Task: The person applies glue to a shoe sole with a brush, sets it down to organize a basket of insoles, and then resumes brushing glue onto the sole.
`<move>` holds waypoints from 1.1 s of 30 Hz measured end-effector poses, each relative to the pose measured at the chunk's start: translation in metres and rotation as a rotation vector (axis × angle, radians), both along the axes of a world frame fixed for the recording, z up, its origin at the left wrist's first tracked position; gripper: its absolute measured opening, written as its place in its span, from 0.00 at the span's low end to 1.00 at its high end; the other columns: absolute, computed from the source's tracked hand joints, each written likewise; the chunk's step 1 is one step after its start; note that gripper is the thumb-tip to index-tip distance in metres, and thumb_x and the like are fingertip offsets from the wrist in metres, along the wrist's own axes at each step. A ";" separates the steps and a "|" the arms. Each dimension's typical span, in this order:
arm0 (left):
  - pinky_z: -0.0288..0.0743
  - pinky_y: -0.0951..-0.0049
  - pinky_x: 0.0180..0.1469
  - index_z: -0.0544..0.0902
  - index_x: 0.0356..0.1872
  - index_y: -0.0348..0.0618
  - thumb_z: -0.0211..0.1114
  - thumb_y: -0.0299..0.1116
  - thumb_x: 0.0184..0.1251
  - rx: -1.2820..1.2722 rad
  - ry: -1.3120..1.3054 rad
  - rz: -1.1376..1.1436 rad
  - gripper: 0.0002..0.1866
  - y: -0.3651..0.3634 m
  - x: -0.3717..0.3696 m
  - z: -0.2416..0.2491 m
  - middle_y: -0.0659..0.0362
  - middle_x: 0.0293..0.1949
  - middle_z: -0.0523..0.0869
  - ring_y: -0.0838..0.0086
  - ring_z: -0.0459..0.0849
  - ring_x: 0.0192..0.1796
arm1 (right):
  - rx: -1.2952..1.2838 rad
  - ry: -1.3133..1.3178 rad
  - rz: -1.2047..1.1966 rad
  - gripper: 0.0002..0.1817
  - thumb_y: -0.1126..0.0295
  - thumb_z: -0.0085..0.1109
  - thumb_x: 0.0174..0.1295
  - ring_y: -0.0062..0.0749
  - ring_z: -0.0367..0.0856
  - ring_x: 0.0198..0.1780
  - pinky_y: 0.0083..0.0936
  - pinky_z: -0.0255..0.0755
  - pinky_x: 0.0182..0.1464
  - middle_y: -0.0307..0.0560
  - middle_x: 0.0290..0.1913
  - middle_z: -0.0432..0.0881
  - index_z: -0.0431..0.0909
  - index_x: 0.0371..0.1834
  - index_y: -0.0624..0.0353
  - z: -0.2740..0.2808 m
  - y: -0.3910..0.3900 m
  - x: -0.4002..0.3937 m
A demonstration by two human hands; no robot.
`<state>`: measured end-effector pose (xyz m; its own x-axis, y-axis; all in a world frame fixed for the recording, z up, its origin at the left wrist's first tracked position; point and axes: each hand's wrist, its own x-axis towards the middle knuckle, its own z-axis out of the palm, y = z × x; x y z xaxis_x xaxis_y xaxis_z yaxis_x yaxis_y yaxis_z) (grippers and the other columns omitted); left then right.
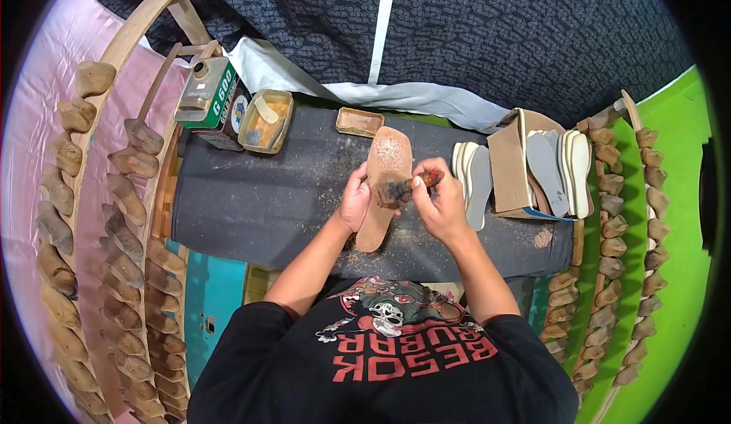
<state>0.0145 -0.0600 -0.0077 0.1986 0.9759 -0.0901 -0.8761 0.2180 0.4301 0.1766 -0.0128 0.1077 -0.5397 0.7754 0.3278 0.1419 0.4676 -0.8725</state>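
My left hand (pixel 355 199) is closed around the left edge of a brown shoe sole (pixel 375 226), holding it up over the table with its long side roughly upright. The sole's upper end has a shiny, speckled, wet-looking face. In my right hand (pixel 445 209) is a brush with a stained reddish-brown handle (pixel 431 178). Its dark bristles (pixel 394 190) touch the middle of the sole. Just beyond the sole stands a small rectangular tray (pixel 359 122) with brown contents.
A dark-covered table (pixel 244 211) is strewn with brown crumbs. A green-and-white can (pixel 208 103) and a tub (pixel 266 122) with tools stand at back left. Grey and white soles (pixel 478 184) lean beside a cardboard box (pixel 508 161) of soles. Racks of wooden shoe lasts (pixel 126 234) flank both sides.
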 end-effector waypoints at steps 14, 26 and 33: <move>0.85 0.59 0.43 0.75 0.69 0.43 0.36 0.66 0.78 0.016 -0.086 0.003 0.39 -0.005 0.002 -0.013 0.52 0.56 0.85 0.59 0.87 0.47 | 0.210 0.006 -0.008 0.05 0.74 0.55 0.71 0.19 0.81 0.23 0.22 0.73 0.24 0.41 0.26 0.78 0.72 0.46 0.61 -0.003 0.010 -0.011; 0.85 0.59 0.42 0.74 0.68 0.41 0.37 0.66 0.77 0.028 -0.059 0.053 0.39 -0.011 0.000 -0.024 0.51 0.55 0.84 0.58 0.87 0.47 | 0.141 0.079 -0.077 0.07 0.72 0.58 0.69 0.23 0.80 0.27 0.26 0.75 0.32 0.45 0.27 0.81 0.74 0.45 0.62 -0.029 0.033 -0.030; 0.85 0.59 0.43 0.75 0.68 0.40 0.37 0.67 0.76 -0.024 -0.048 0.065 0.41 -0.023 -0.001 -0.029 0.52 0.58 0.83 0.61 0.87 0.47 | -0.311 0.324 -0.160 0.05 0.71 0.57 0.74 0.18 0.79 0.25 0.19 0.74 0.27 0.41 0.30 0.82 0.74 0.45 0.61 -0.049 0.093 -0.051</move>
